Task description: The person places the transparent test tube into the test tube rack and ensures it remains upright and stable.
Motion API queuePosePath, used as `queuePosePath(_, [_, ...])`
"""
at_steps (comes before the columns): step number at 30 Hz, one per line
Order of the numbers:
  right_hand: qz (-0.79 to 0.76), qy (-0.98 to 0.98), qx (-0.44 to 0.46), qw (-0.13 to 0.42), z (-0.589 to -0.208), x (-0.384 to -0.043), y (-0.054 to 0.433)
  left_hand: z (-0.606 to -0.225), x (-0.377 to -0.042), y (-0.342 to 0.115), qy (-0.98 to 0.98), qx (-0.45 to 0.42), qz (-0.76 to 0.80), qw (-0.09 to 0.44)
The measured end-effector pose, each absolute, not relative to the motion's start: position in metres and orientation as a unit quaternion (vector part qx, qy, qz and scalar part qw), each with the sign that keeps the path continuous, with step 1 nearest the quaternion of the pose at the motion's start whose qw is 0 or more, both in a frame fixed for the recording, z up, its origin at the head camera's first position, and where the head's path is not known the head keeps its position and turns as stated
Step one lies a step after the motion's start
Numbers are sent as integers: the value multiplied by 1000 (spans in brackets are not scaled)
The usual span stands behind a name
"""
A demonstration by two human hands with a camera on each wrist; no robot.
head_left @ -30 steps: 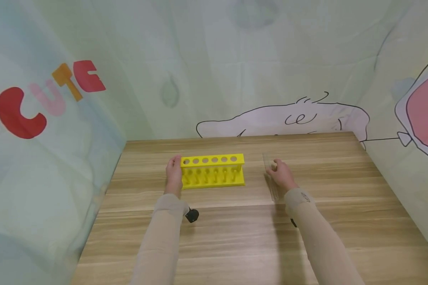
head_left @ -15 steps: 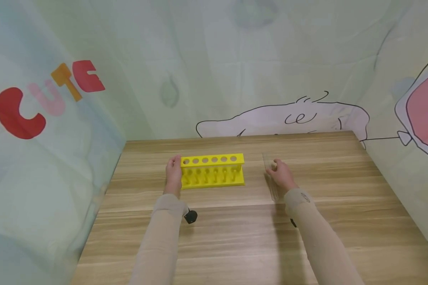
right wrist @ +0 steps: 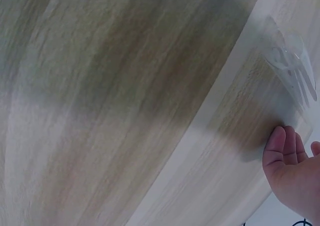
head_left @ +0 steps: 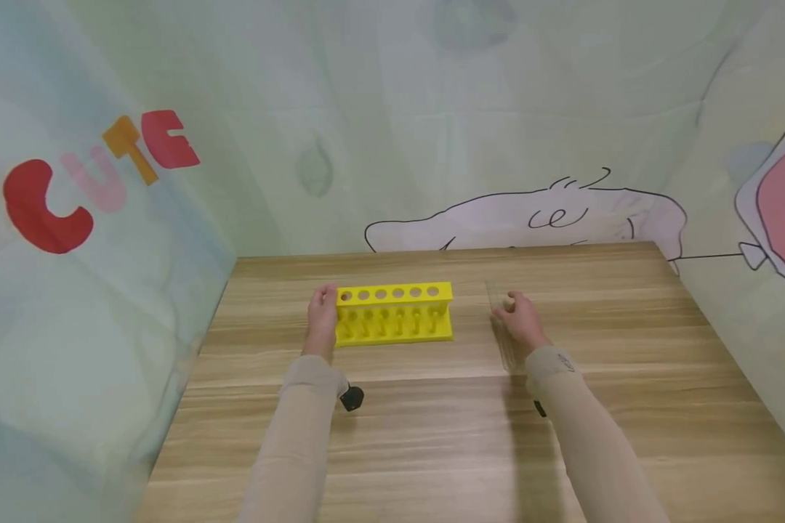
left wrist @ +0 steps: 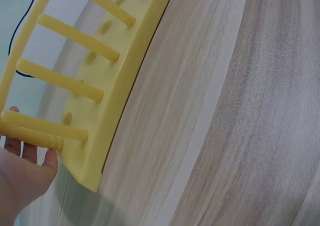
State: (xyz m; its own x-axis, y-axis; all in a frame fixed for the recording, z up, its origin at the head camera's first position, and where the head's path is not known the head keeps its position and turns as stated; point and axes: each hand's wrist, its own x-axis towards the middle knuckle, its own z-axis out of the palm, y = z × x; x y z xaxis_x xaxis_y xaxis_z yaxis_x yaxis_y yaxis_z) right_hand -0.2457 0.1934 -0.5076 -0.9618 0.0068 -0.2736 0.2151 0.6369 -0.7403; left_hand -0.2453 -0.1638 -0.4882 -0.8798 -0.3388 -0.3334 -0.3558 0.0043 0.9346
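My left hand [head_left: 322, 314] holds the left end of a yellow test tube rack [head_left: 394, 293], which stands upright on the table. In the left wrist view, the thumb and fingers of this hand [left wrist: 25, 173] wrap around the rack's end post [left wrist: 35, 137]. To the right of the rack, clear test tubes [head_left: 506, 354] lie side by side on the wood. My right hand [head_left: 523, 323] is over them, fingers loosely bent and parted from the thumb. The right wrist view has the tubes [right wrist: 292, 68] just beyond the bent fingers of that hand [right wrist: 292, 173].
The wooden table [head_left: 425, 443] backs onto a printed cloth [head_left: 392, 145] with cartoon drawings. Another cloth side with coloured letters [head_left: 46, 211] rises along the left edge. A small black device [head_left: 352, 398] sits at the left wrist.
The head view has shifted a little to the left. Both hands, the rack and the test tubes keep their places.
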Motion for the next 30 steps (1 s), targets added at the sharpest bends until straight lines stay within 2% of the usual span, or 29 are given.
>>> queuePosePath(11, [-430,893,61,113,-506,-245,195,-491,-249,-162,708,-231,668,-13])
queuePosePath(30, [-411,901,55,128,-505,-248,193,-489,-245,-163,699,-239,674,2])
